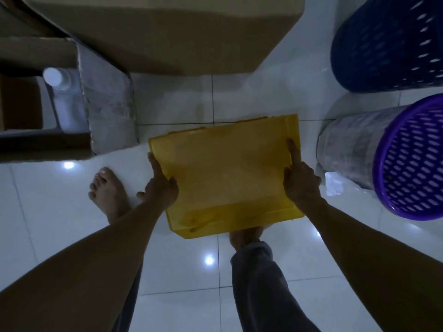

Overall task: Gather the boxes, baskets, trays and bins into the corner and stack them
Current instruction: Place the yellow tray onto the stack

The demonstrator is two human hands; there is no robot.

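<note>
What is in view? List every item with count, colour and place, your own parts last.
yellow tray: 1, translucent yellow, centre, held off the floor
large cardboard box: 1, brown, top
open cardboard box: 1, brown with a greyish side, left
bottle: 1, clear with a white cap, inside the open box
blue basket: 1, dark blue, top right
purple basket: 1, purple rim, greyish outside, right edge
floor: white glossy tiles
feet: 2, bare; left foot beside the tray, the right mostly hidden under it
left hand: grips the tray's left edge
right hand: grips the tray's right edge

yellow tray [225, 178] between both hands
</note>
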